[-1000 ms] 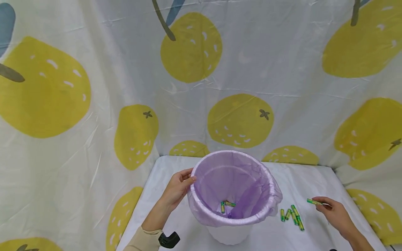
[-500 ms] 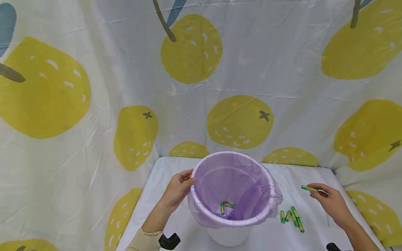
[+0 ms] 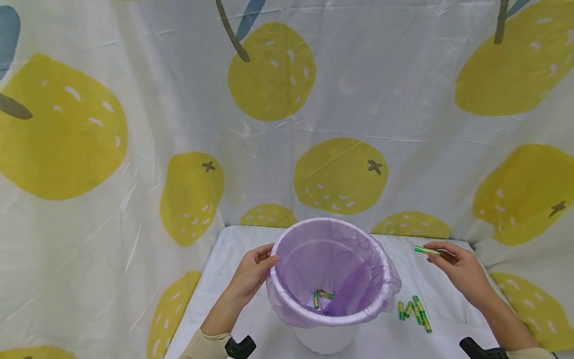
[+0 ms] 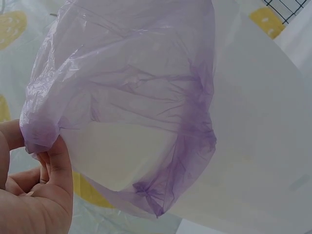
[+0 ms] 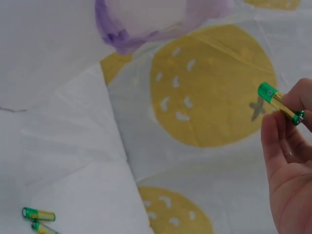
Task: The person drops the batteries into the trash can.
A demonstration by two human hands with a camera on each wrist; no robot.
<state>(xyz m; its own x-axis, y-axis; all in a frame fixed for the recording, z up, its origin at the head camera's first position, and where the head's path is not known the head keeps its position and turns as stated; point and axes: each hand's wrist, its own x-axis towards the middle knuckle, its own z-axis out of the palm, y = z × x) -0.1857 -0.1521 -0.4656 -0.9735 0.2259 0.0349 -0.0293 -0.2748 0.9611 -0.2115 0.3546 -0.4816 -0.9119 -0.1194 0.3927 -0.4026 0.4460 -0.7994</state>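
Observation:
A white bin (image 3: 327,339) stands on the table, lined with a thin purple plastic bag (image 3: 329,249) folded over its rim. My left hand (image 3: 251,274) grips that rim at the left side, thumb on the bag; the left wrist view shows the fingers (image 4: 58,165) under the bag's folded edge. Inside the bin lie a few green-and-gold batteries (image 3: 324,295). Right of the bin, my right hand (image 3: 462,269) pinches one battery (image 5: 280,103) between thumb and fingers, raised above the table. Below that hand, several more batteries (image 3: 417,311) lie on the white cloth.
A white cloth covers the table (image 3: 448,309), whose far edge meets a hanging curtain (image 3: 417,149) printed with yellow fruit. The curtain also closes off both sides. Dark cameras (image 3: 482,349) sit on both wrists.
My right hand has moved up and left, carrying the battery closer to the bin. My left hand stays on the rim, and the batteries on the cloth lie as before.

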